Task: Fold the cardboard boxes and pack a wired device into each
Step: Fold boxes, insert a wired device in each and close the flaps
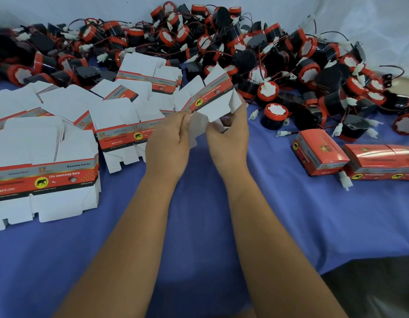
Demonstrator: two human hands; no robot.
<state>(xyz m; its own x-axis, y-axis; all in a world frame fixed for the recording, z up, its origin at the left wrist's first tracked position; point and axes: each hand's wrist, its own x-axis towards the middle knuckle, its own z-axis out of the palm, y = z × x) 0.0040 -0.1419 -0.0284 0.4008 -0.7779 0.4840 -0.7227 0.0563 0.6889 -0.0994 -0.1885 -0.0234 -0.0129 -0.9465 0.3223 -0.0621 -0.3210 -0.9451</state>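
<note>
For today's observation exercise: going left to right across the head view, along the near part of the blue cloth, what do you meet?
Stack of flat boxes → left hand → right hand, both gripping a half-folded box → standing closed box → closed boxes lying flat.

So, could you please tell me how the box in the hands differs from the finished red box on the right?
The held box is still flat-sided with white flaps open; the finished box is closed and squared. The held box is up off the cloth between the left hand and right hand; the finished box rests on it. Both share the red elephant print.
</note>
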